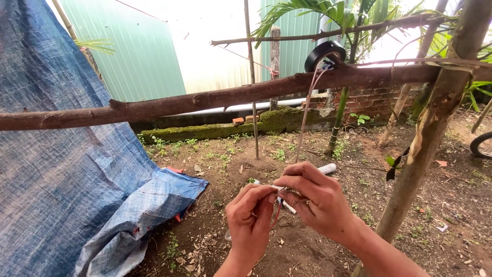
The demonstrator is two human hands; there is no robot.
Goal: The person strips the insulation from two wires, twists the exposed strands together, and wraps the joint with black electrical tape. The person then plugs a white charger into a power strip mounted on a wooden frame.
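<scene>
**Splicing wire under the horizontal branch**

Both hands pinched shut below horizontal branch: left hand on red wire, right hand on white-sheathed wire end. Tape roll parked on branch, within reach.

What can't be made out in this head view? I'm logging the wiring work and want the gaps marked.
- Wire ends: hidden between the fingers of the left hand and right hand; the join is not visible.
- Small white piece: too small to identify.
- Black tape roll on the branch: far side hidden.
- Wheel: cut off by the right edge.
- Ground behind the blue tarp: covered.
</scene>
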